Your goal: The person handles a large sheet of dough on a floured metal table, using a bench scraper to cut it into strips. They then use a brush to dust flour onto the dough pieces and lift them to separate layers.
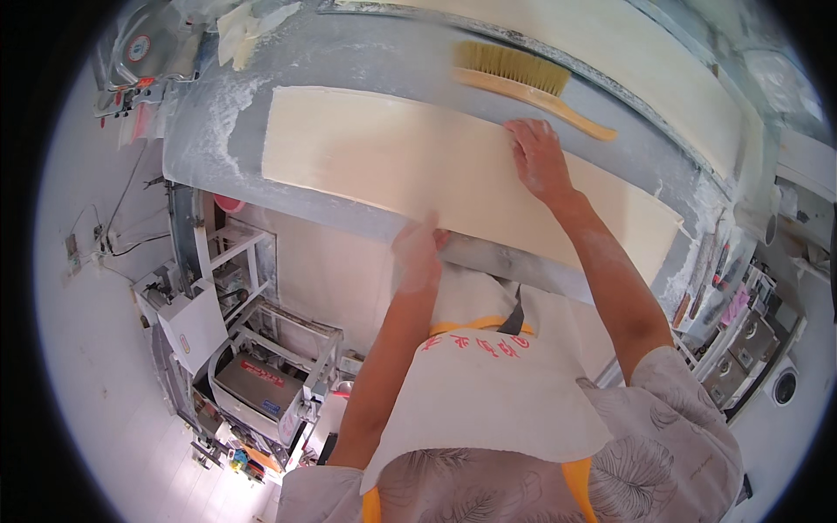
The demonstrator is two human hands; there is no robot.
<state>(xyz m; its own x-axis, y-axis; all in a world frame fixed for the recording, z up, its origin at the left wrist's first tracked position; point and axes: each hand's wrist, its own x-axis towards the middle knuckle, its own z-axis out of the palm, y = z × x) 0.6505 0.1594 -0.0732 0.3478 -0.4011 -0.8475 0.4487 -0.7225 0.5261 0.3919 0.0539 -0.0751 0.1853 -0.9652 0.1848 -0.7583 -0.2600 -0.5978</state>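
Note:
A long, pale dough sheet (366,148) lies flat on the floured grey worktop (349,61), running from left to right. My right hand (538,161) reaches across it to the far edge, fingers curled and pressed together on the dough there. At the near edge, left of the middle, is my left hand (418,253); motion smears its fingers, and its grip on the edge cannot be made out. Beyond my right hand rests a brush (523,83) with a wooden handle and yellow bristles.
Another long pale sheet (610,39) lies along the far side behind a dark raised edge. Scraps of dough (248,33) sit at the far left. A metal-framed machine (270,375) stands below left; shelves (741,349) are at the right.

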